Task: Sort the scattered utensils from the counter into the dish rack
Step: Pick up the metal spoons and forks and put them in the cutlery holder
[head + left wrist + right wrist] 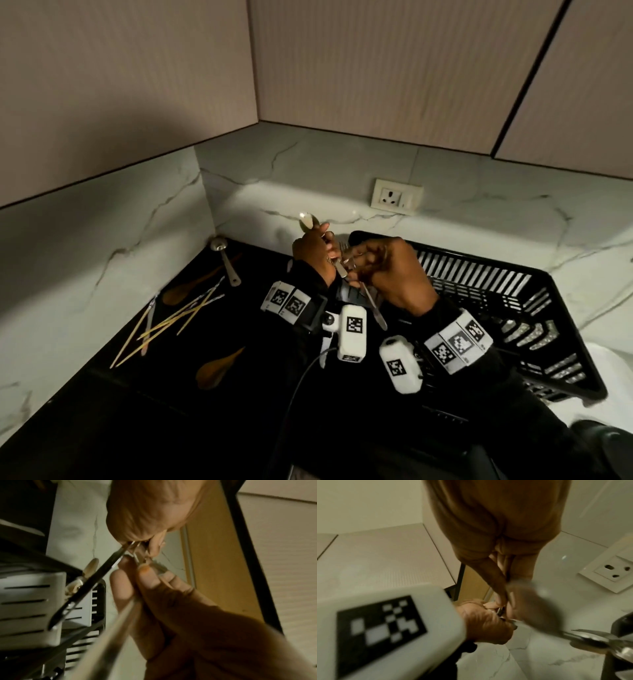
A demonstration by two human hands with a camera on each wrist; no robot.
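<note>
My left hand [322,246] grips a metal spoon [307,221] by its handle, with the bowl pointing up toward the wall. Close beside it, my right hand [380,270] pinches a metal utensil handle [371,303] that slants down toward me. Both hands meet over the near-left corner of the black dish rack [486,274]. In the left wrist view, the right hand [145,507] holds a dark handle [96,580] above a white slotted cutlery holder [30,608], and the left hand [171,601] holds a long handle. In the right wrist view, metal utensil ends [590,638] stick out past both hands.
On the black counter at left lie several chopsticks [178,315], two wooden spoons [191,287] [219,368] and a metal spoon [226,260] in the corner. A wall socket [397,198] sits on the marble backsplash behind the rack.
</note>
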